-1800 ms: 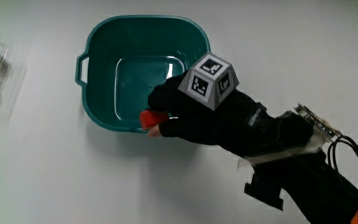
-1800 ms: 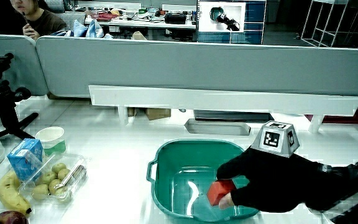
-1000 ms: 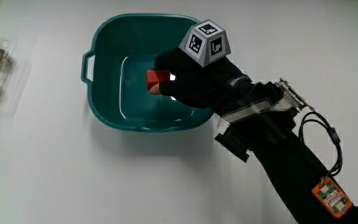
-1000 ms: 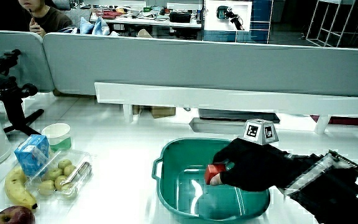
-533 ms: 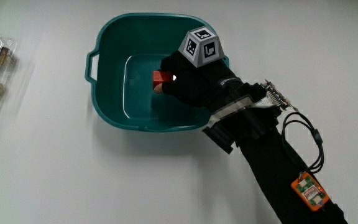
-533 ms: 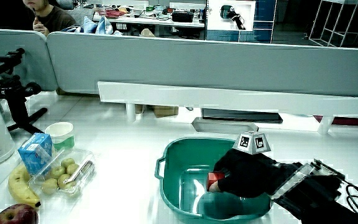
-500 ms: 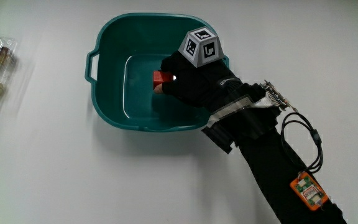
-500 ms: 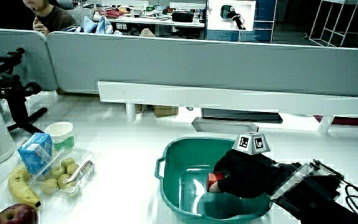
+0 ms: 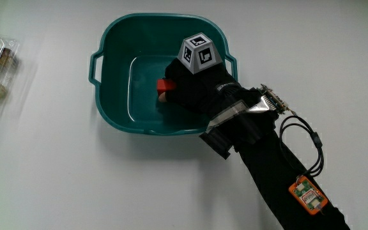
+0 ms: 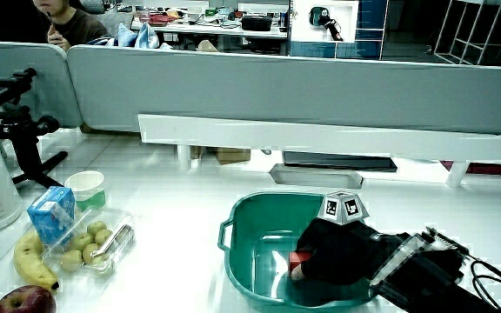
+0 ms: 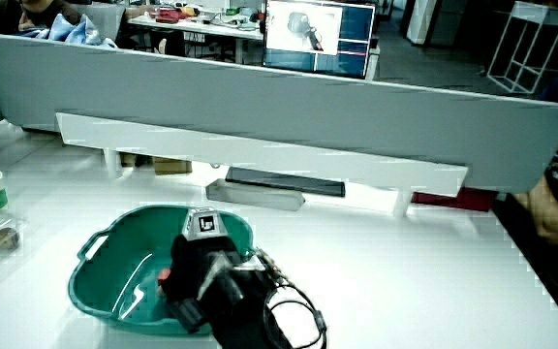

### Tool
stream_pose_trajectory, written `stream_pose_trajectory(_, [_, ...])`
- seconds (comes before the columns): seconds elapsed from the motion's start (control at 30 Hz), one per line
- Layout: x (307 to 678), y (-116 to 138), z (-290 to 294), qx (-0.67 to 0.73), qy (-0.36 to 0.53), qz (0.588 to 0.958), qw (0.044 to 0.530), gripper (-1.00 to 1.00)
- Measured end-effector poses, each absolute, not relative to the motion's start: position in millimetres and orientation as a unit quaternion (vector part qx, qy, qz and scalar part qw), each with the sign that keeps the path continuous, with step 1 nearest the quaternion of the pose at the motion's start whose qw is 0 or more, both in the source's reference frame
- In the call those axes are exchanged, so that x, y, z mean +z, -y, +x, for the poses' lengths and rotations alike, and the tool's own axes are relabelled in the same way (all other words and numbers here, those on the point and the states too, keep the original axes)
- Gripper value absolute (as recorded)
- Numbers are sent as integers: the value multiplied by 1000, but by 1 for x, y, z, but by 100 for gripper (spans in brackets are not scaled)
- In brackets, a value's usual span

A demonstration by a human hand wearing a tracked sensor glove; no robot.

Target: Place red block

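A small red block (image 9: 165, 85) is held low inside the teal tub (image 9: 110, 38), close to its floor. The hand (image 9: 190, 86) reaches down into the tub, fingers curled on the block, with the patterned cube (image 9: 197, 54) on its back. In both side views the hand (image 10: 333, 249) (image 11: 190, 264) is sunk within the tub walls, and only a sliver of the red block (image 10: 296, 257) (image 11: 164, 275) peeks out from under the fingers. Whether the block touches the tub floor cannot be seen.
A clear box of small green fruit (image 10: 88, 243) lies on the table beside the tub, with a blue carton (image 10: 50, 213), a paper cup (image 10: 84, 187), a banana (image 10: 30, 263) and an apple (image 10: 23, 301) near it. A cable and small orange device (image 9: 305, 193) sit on the forearm.
The hand has carried the red block from the tub's near rim inward and lowered it deeper into the tub. It still grips the block.
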State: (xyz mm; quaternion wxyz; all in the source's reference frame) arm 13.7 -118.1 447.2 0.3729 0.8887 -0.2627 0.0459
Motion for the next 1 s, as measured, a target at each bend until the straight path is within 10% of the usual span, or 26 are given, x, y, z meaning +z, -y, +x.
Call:
stream_pose_trajectory(0.43, [458, 114, 9, 35, 257, 883, 390, 0])
stream_pose_trajectory(0.87, [442, 112, 15, 76, 248, 874, 411, -100])
stream_pose_trajectory(1.0, [401, 102, 8, 123, 284, 876, 369, -100])
